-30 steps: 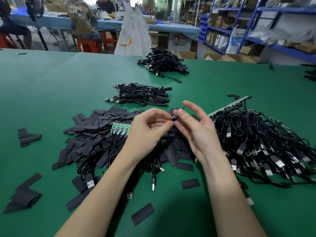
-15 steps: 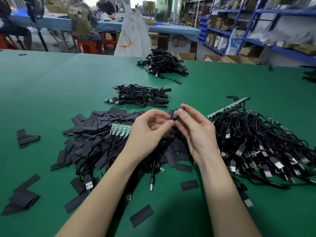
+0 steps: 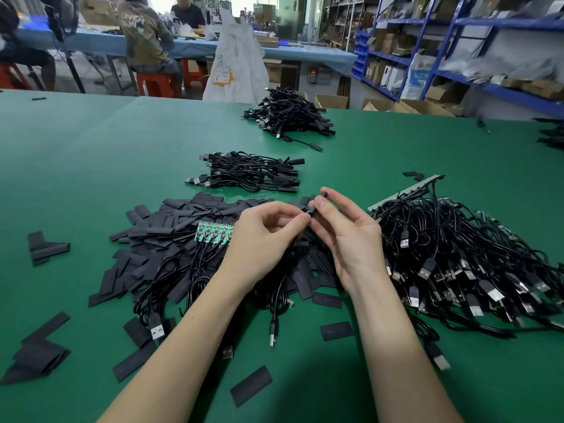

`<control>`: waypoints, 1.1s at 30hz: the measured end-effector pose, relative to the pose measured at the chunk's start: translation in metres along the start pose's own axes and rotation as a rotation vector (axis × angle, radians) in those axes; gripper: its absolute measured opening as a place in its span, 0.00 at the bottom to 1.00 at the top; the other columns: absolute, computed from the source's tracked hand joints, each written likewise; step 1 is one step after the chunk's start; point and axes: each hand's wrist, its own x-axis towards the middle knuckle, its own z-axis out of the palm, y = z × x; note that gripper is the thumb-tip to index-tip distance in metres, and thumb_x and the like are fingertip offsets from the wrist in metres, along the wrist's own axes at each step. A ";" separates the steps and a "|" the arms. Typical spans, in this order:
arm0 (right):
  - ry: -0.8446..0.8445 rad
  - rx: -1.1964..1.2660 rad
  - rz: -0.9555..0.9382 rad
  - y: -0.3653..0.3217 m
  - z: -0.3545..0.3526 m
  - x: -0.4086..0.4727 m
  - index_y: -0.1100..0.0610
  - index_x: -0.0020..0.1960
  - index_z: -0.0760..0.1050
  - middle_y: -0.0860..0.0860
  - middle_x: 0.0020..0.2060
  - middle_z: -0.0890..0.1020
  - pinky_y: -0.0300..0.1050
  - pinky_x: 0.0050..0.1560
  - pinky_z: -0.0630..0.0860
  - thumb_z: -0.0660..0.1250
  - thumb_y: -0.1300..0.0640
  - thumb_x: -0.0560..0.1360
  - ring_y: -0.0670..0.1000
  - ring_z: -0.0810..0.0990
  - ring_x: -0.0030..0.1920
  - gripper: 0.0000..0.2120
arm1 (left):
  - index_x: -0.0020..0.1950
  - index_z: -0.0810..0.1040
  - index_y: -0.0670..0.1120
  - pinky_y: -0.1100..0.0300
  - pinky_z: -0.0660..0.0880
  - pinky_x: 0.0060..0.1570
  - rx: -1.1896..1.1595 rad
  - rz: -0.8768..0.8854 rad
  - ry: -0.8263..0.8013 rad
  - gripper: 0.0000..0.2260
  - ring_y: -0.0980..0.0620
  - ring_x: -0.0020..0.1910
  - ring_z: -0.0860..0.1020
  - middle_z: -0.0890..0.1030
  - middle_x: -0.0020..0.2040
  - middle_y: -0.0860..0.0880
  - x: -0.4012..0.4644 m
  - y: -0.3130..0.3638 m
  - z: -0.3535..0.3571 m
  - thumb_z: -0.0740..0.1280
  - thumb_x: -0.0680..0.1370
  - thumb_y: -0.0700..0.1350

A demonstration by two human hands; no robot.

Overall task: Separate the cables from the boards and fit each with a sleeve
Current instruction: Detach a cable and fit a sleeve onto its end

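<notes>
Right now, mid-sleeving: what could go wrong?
1. Both hands, left and right, pinch one small black sleeve at the fingertips; it could slip off the cable end.
2. The cable hangs into the loose sleeve pile and may snag neighbouring cables.

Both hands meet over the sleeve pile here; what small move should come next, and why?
Probably slide the black sleeve, pinched by the right hand, further down the cable the left hand holds: the sleeve sits at the fingertips, seemingly only partly on.
</notes>
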 end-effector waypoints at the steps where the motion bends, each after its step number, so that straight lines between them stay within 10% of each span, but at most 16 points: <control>1: -0.012 -0.006 -0.002 0.000 0.000 0.000 0.57 0.54 0.83 0.53 0.41 0.87 0.39 0.44 0.82 0.72 0.66 0.76 0.48 0.86 0.44 0.09 | 0.46 0.85 0.46 0.52 0.82 0.43 -0.003 -0.006 0.005 0.02 0.59 0.31 0.78 0.83 0.32 0.54 0.000 0.000 0.000 0.74 0.77 0.44; 33: -0.071 -0.013 -0.001 0.002 -0.005 0.000 0.56 0.61 0.78 0.55 0.44 0.88 0.42 0.46 0.82 0.73 0.65 0.76 0.50 0.87 0.47 0.14 | 0.47 0.84 0.46 0.69 0.73 0.36 -0.012 -0.062 -0.040 0.02 0.59 0.32 0.79 0.83 0.34 0.54 -0.001 0.004 -0.004 0.75 0.76 0.40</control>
